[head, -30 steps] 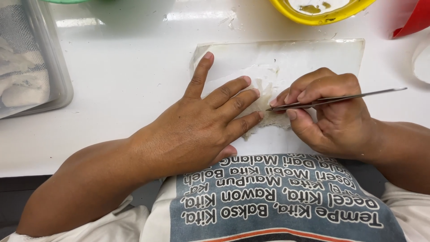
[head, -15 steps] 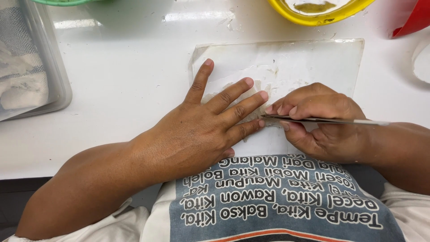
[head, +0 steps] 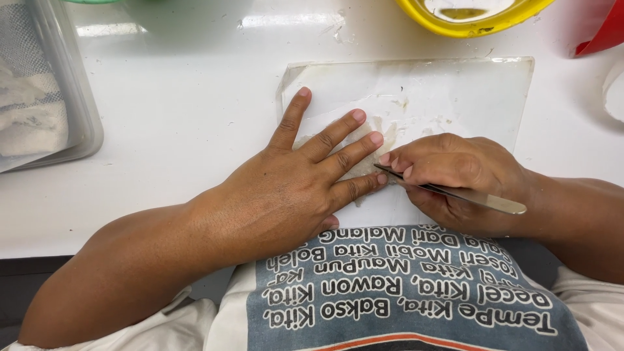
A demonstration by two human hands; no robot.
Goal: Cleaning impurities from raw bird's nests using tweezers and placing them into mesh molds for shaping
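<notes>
Head view: the left hand (head: 292, 195) lies flat, fingers spread, pinning a pale translucent piece (head: 380, 140) to the clear cutting board (head: 455, 84). Just beside its fingertips, the right hand (head: 455, 175) pinches metal tweezers (head: 455, 192), apparently picking at the piece; this calls for fine, steady tips.

We see a pale, flat, ragged piece (head: 380, 140) on the clear board (head: 455, 84), and slim metal tweezers (head: 455, 192) angled across.

Both forearms are bare, with no watch or rings showing. The left hand (head: 292, 188) and right hand (head: 455, 175) have short, plain nails. At 6 o'clock, a white shirt (head: 416, 299) carries a blue-grey panel of white lettering with an orange band below.
</notes>
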